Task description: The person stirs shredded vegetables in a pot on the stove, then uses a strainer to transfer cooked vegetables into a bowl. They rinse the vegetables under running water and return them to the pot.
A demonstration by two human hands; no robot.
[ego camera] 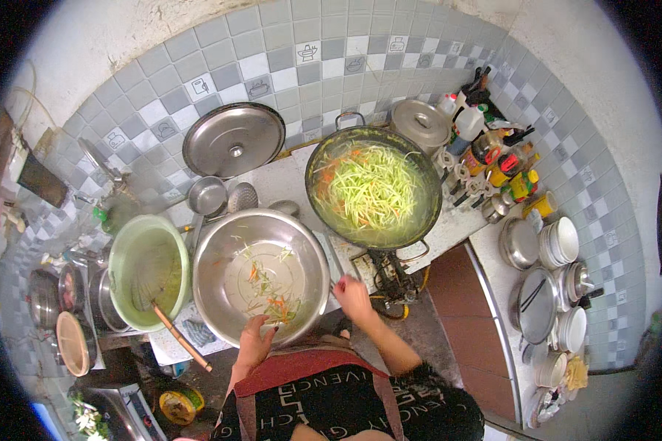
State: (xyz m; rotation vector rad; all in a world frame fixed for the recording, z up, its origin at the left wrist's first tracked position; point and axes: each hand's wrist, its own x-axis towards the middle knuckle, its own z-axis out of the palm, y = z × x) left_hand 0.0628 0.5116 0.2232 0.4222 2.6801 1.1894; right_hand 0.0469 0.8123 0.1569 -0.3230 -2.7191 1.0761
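A large stainless steel basin (215, 275) stands before me, with shreds of green and orange vegetable on its bottom. My left hand (255, 340) is at its near rim, fingers over the inside, close to the shreds. Right of the basin, my right hand (352, 296) has its fingers curled near the rim; whether they hold anything is unclear. Beyond it, a wide two-handled wok (309, 193) holds a heap of shredded green vegetable (375, 187) with orange shreds in liquid.
A green tub (185, 259) with a wire whisk (179, 336) stands left. A large lid (234, 138) leans on the tiles. Behind the wok are a lidded pot (421, 124) and bottles; bowls (562, 240) line the right counter. A burner (391, 275) sits below the wok.
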